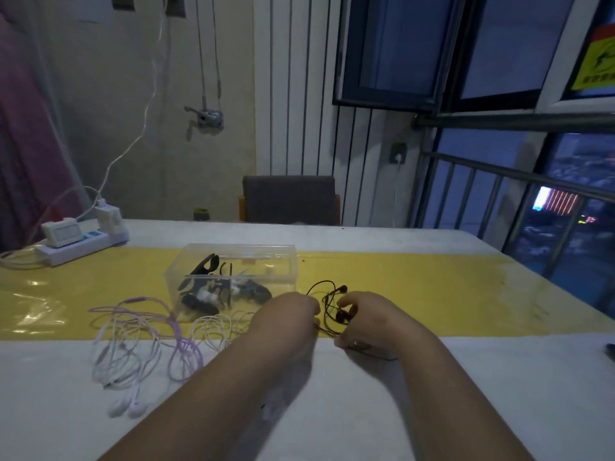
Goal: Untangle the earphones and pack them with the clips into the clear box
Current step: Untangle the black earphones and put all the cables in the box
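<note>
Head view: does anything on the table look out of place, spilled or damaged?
Only the tangle: white and lilac earphone cables lie knotted in a heap beside the clear plastic box, not yet packed. The left hand and right hand hold the thin black earphones. Nothing looks spilled or broken.

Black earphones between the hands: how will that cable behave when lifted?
Likely floppy: the cable of the black earphones lies in loose thin loops, so it should sag from any pinch point. Probably very light, given the small buds. The loops cross between the left hand and right hand, so pulling may snag rather than straighten.
</note>
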